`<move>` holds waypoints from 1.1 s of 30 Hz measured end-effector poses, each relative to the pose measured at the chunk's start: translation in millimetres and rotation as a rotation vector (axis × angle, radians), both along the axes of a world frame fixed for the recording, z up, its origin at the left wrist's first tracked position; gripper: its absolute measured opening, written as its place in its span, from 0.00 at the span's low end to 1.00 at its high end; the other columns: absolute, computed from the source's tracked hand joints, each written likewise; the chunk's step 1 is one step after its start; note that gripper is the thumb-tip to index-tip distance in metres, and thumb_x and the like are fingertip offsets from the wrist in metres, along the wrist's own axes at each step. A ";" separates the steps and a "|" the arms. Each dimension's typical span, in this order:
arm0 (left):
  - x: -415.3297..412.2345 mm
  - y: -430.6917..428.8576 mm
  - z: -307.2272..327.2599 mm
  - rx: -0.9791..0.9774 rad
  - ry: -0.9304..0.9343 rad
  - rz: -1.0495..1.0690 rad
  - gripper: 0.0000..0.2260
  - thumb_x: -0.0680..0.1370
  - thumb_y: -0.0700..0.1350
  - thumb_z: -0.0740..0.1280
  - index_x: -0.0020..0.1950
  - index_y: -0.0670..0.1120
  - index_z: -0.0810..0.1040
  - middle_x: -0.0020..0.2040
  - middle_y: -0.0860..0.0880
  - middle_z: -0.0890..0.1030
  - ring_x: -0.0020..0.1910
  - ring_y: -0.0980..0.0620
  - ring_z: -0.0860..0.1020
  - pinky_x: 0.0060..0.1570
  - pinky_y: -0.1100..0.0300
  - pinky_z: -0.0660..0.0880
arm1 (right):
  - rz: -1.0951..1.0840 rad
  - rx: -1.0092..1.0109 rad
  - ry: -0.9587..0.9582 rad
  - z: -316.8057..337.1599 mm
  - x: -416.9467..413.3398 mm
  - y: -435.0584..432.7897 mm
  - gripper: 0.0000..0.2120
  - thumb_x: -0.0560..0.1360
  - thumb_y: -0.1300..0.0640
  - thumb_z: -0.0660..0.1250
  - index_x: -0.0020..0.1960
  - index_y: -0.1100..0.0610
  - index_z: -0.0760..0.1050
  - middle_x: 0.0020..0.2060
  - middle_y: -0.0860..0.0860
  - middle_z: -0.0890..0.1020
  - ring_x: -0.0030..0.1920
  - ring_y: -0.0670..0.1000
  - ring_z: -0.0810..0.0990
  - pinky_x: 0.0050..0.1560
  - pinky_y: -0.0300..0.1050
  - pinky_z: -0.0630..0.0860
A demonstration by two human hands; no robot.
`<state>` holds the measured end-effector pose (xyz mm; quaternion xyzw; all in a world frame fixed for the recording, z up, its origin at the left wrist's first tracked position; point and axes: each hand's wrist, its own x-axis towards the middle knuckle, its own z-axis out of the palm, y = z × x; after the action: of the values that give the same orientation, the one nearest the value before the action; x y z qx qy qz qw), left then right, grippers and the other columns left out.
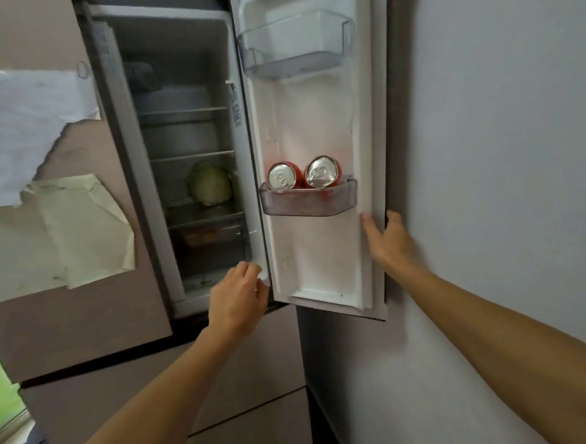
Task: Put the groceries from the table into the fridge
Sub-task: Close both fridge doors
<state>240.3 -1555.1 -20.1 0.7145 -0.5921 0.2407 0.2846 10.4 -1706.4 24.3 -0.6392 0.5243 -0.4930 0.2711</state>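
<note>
The fridge's right door stands open against the wall. Two red cans sit in its lower door bin. The upper door bin holds nothing. Inside the fridge a pale green cabbage rests on a lower shelf, and a grey pot is on the shelf above. My right hand grips the outer edge of the door, thumb on the inside and fingers round the edge. My left hand hovers by the door's hinge side with fingers loosely curled, holding nothing.
The left fridge door is closed, with papers stuck to it. Drawer fronts lie below the open compartment. A grey wall runs close on the right, just behind the open door.
</note>
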 end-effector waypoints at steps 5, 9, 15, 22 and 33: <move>1.6 3.2 8.3 -0.018 0.018 0.117 0.10 0.78 0.45 0.64 0.58 0.46 0.77 0.50 0.49 0.79 0.45 0.51 0.77 0.36 0.60 0.70 | 0.009 -0.226 -0.007 -18.2 -7.2 29.3 0.28 0.76 0.40 0.63 0.70 0.55 0.67 0.64 0.51 0.73 0.61 0.53 0.74 0.60 0.50 0.74; -0.8 5.4 21.8 -0.095 0.105 0.149 0.11 0.78 0.44 0.63 0.58 0.44 0.77 0.51 0.48 0.79 0.46 0.49 0.78 0.39 0.54 0.75 | 0.109 -0.550 0.055 -31.0 -3.3 59.7 0.16 0.76 0.51 0.67 0.62 0.53 0.73 0.53 0.45 0.73 0.54 0.49 0.75 0.54 0.51 0.77; 12.8 23.8 29.3 -0.226 0.178 0.129 0.11 0.78 0.44 0.65 0.59 0.44 0.76 0.50 0.48 0.79 0.44 0.51 0.77 0.41 0.57 0.75 | 0.336 -0.549 -0.051 -42.3 35.1 73.8 0.34 0.76 0.48 0.68 0.77 0.47 0.55 0.75 0.44 0.57 0.74 0.42 0.56 0.71 0.44 0.63; 54.5 48.1 37.7 -0.339 0.220 0.106 0.14 0.82 0.48 0.58 0.64 0.44 0.72 0.56 0.45 0.79 0.51 0.48 0.78 0.48 0.55 0.74 | 0.483 -0.810 0.115 -58.6 106.6 87.6 0.35 0.77 0.44 0.61 0.78 0.45 0.47 0.75 0.50 0.60 0.72 0.46 0.62 0.59 0.31 0.68; 157.4 42.3 50.9 -0.299 0.138 -0.011 0.30 0.77 0.64 0.54 0.75 0.50 0.57 0.65 0.44 0.73 0.60 0.46 0.75 0.52 0.50 0.76 | 0.368 -0.912 0.467 -73.3 241.4 61.3 0.30 0.77 0.42 0.58 0.76 0.50 0.59 0.75 0.56 0.61 0.75 0.57 0.59 0.69 0.54 0.62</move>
<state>397.7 -1512.8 30.8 0.6757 -0.5326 0.2749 0.4292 251.8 -1645.2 -49.1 -0.8658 0.1829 -0.4596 -0.0754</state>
